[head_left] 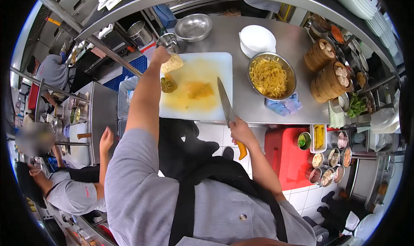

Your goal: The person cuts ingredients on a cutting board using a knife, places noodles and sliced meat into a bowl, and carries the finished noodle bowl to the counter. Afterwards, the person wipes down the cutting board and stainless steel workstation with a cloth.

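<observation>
My right hand [242, 131] is wrapped round the yellow handle of a large knife [225, 100], its blade pointing forward along the board's right edge. My left hand [161, 55] is closed at the board's upper left corner, beside a metal container [167, 41] and just above a pale shredded heap [172, 63]; what its fingers hold is hidden. On the white cutting board [215, 65], a dark green pickled piece [168, 84] lies at the left, and yellow-orange wet stains mark the middle. A steel bowl of yellow shreds [269, 77] stands right of the board.
An empty steel bowl [193, 28] and white bowls [258, 40] stand behind. A blue cloth [284, 105] lies at the counter's front edge. Bamboo steamers [330, 82] stand right, near a red container [280, 157]. A co-worker [73, 194] is at the left.
</observation>
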Available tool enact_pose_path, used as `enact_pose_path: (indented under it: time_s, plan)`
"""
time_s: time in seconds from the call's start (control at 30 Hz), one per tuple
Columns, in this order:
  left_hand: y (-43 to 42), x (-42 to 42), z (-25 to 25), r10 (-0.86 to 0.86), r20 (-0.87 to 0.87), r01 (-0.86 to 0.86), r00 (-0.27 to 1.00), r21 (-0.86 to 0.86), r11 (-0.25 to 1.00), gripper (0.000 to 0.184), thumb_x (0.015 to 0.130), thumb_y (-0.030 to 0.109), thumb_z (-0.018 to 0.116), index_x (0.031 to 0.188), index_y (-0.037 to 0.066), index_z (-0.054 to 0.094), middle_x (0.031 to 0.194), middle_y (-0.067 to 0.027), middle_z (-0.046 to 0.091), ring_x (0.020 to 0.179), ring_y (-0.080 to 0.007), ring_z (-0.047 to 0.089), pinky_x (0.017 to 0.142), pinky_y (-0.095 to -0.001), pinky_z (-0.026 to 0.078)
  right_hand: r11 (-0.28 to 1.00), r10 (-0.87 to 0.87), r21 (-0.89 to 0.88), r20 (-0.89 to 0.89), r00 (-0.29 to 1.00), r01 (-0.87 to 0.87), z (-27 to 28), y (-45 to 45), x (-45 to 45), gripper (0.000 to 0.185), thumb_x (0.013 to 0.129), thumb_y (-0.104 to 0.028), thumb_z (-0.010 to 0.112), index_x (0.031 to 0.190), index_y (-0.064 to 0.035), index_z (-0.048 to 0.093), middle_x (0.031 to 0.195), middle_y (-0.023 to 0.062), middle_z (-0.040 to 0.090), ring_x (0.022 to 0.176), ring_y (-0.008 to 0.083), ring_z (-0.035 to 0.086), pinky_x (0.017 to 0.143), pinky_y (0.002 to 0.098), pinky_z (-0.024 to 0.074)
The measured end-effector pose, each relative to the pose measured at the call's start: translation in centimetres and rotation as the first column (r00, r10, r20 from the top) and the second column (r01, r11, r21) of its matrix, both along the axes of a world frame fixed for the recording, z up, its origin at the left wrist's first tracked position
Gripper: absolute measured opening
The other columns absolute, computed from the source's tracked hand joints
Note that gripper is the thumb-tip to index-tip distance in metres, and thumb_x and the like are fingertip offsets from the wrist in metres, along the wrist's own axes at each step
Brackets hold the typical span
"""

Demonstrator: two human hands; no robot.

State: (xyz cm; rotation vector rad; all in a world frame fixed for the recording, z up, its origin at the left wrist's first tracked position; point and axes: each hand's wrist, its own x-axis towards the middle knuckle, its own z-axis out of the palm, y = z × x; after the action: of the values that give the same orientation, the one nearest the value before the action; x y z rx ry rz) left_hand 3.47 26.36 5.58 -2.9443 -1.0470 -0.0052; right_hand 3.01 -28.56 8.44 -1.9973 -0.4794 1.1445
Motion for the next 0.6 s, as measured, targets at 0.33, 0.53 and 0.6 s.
enact_pose_path:
  time_s: [0.33, 0.53, 0.6]
  plan:
    - [-10.0, 3.4, 4.4, -0.242, 0.253, 0.311, 0.937, -0.282, 0.908, 0.023, 0.074, 0.016, 0.071, 0.095, 0.008, 0.066, 0.08, -0.0104, 0.069, 0.076, -0.024, 0.068, 0.07, -0.0361, 0.053, 0.925, -0.195, 0.327, -0.023, 0.981, 0.192, 1.2, 5.6, 2.9, 0.031, 0.103, -0.024, 0.044, 0.098, 0.005, 0.051, 0.063, 0.0153, 0.059, 0.046, 0.0251, 0.061, 0.043, 0.04, 0.0494]
    - [-15.8, 4.6, 6.7, -0.307, 0.068, 0.314, 0.949, -0.252, 0.915, 0.032, 0.078, 0.016, 0.069, 0.109, 0.01, 0.068, 0.112, -0.0216, 0.07, 0.107, -0.0379, 0.067, 0.095, -0.0454, 0.053, 0.898, -0.211, 0.369, -0.117, 0.97, 0.24, 1.5, 11.8, 6.2, 0.028, 0.103, -0.022, 0.045, 0.103, 0.0057, 0.051, 0.064, 0.0158, 0.06, 0.047, 0.0257, 0.062, 0.044, 0.0405, 0.0499]
    - [-15.9, 4.5, 7.7, -0.346, 0.078, 0.354, 0.935, -0.229, 0.907, 0.031, 0.077, 0.016, 0.07, 0.108, 0.008, 0.069, 0.11, -0.0215, 0.07, 0.106, -0.0383, 0.067, 0.094, -0.0456, 0.053, 0.891, -0.199, 0.391, -0.123, 0.972, 0.232, 1.3, 13.8, 6.7, 0.028, 0.103, -0.021, 0.045, 0.103, 0.0064, 0.051, 0.065, 0.0159, 0.06, 0.047, 0.0254, 0.062, 0.044, 0.0406, 0.0501]
